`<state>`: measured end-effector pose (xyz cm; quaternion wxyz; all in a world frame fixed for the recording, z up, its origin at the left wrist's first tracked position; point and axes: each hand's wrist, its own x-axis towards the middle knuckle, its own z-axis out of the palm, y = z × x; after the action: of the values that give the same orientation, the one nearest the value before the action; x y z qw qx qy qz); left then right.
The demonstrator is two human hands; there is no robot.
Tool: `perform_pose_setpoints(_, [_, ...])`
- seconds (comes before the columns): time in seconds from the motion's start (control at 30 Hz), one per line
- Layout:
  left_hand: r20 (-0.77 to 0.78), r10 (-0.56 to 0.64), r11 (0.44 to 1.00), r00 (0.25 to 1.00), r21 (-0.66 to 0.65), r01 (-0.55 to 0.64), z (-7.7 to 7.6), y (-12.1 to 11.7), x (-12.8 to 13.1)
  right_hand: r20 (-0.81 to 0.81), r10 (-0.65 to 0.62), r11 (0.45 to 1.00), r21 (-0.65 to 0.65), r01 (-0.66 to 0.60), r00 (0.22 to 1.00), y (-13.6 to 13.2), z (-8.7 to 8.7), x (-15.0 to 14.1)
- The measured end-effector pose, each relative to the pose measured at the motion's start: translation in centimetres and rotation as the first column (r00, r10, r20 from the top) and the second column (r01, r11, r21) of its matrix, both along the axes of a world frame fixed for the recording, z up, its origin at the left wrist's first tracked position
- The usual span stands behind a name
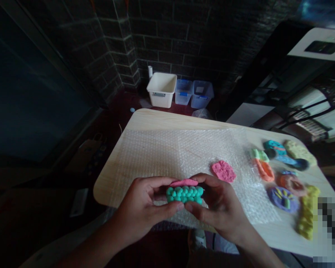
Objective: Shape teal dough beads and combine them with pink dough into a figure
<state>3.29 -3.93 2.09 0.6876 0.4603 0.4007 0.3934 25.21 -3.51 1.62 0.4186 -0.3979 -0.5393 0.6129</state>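
Between my two hands is a bumpy green clay piece (184, 194), made of rows of small rounded lumps. A flat pink clay layer (184, 182) lies along its far side, beneath my fingers. My left hand (145, 201) grips the left end, thumb on the near face. On the right end my right hand (217, 204) does the same, and the two thumb tips come close together. Beyond my right hand, a separate pink clay piece (223, 171) with a knobbly surface rests on the bubble wrap (156, 152).
Several coloured clay shapes lie at the table's right, among them an orange and green one (264, 169), a purple disc (283, 199) and a yellow one (308, 212). Behind the wooden table (111, 178) stand a white bin (161, 89) and blue-tinted boxes (201, 95) near a brick wall.
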Motion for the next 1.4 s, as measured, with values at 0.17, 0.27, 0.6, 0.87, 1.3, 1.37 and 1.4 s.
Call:
perform_pose_setpoints(0.17, [-0.002,0.007,1.0,1.0,0.012,-0.007,0.2,-0.2,0.2,-0.02,-0.004,1.0,-0.012,0.004,1.0,-0.2,-0.1,0.1])
perform_pose_setpoints(0.27, [-0.014,0.002,1.0,1.0,0.011,-0.002,0.4,-0.2,0.3,-0.043,-0.002,1.0,-0.016,0.001,0.999,-0.3,-0.2,0.2])
perform_pose_setpoints(0.6, [-0.07,0.013,0.998,0.997,0.057,-0.009,0.7,-0.2,0.1,-0.031,0.035,0.999,0.03,-0.034,0.999,0.1,-0.2,0.5])
perform_pose_setpoints(0.87, [-0.005,0.027,0.999,1.0,0.027,-0.026,-0.1,-0.1,0.2,-0.096,0.04,0.999,-0.02,-0.043,0.995,0.2,-0.8,0.6])
perform_pose_setpoints(1.3, [-0.071,-0.04,0.989,0.997,-0.146,0.029,-2.3,1.8,0.8,-0.147,-0.005,0.956,-0.291,-0.039,0.989,1.5,-2.9,0.5])
perform_pose_setpoints(1.37, [-0.082,-0.031,0.991,0.996,-0.129,0.021,-2.5,1.9,0.9,-0.151,-0.014,0.957,-0.288,-0.03,0.988,1.6,-2.9,0.7])
perform_pose_setpoints(1.4, [-0.081,-0.03,0.992,0.996,-0.125,0.02,-2.6,1.9,1.0,-0.151,-0.016,0.957,-0.289,-0.028,0.988,1.6,-3.0,0.8])
